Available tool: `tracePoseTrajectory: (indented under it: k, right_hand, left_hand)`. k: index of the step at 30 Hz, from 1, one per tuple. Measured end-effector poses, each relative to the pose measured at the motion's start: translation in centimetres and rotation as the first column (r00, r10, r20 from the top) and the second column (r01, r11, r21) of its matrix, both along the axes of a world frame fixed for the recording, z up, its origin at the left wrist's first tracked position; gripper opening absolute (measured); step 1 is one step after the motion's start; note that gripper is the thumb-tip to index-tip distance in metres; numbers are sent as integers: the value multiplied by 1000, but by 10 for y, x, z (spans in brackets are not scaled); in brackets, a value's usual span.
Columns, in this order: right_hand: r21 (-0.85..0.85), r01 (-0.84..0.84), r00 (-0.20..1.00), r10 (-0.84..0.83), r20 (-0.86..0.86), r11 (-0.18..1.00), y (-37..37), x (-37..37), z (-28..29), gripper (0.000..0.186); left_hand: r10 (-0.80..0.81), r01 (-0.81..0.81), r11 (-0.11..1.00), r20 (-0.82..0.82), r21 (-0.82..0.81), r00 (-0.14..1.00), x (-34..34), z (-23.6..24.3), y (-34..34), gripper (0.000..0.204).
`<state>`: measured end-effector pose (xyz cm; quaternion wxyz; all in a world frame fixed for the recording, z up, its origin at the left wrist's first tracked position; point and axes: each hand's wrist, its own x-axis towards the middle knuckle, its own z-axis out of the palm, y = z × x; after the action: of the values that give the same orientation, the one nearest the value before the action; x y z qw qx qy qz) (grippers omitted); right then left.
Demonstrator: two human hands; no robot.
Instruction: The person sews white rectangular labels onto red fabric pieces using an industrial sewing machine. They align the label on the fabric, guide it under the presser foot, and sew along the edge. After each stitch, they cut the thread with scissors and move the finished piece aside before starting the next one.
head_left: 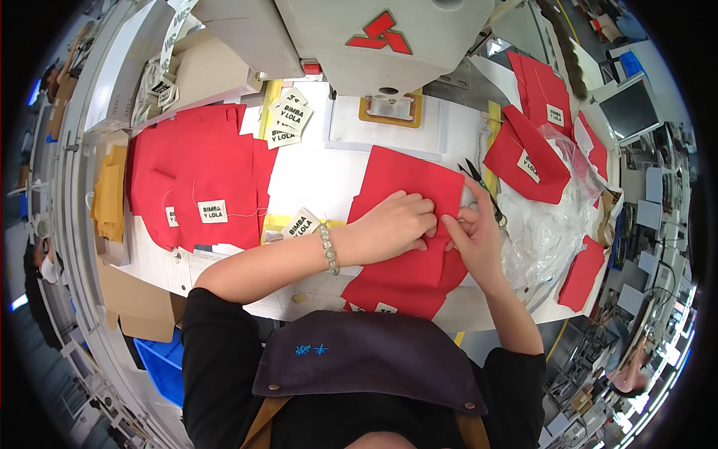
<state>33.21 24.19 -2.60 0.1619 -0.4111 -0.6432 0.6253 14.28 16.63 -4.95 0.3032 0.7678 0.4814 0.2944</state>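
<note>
A red fabric piece lies in front of me, over more red fabric that reaches the table's near edge. My left hand, a beaded bracelet at its wrist, rests on the piece with curled fingers closed on the cloth. At the right border of the same piece, my right hand pinches the cloth between thumb and fingers. Black scissors lie beside the right hand, partly hidden by it. A loose white label is near my left wrist.
A sewing machine head overhangs the far side, above a brass-coloured clamp frame. Red pieces with labels are stacked at left, below a cardboard tray. Clear plastic bags and more red pieces lie at right.
</note>
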Motion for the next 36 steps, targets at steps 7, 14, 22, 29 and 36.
tracePoseTrajectory:
  k: [7, 14, 22, 29, 36]
  right_hand:
    - [25, 55, 994, -53, -97, 998, -9, -6, -1, 62]
    - [35, -53, 995, 50, 85, 998, -11, 3, 13, 36]
    - [175, -191, 977, 169, 132, 966, -6, 12, 11, 42]
    - [-62, -269, 963, 270, 12, 961, -10, 6, 18, 45]
    - [-282, -228, 973, 225, -42, 932, -14, 11, 13, 51]
  left_hand:
    - [79, -13, 970, -260, 244, 962, 9, -7, -6, 13]
    - [45, -38, 993, -64, 110, 997, 3, -4, -11, 11]
    - [-267, 239, 962, -271, -134, 925, -6, 47, -43, 44]
    - [-9, 101, 984, -522, 146, 853, -1, 6, -72, 78]
    - [24, 33, 990, -399, 136, 916, 0, 9, -80, 69]
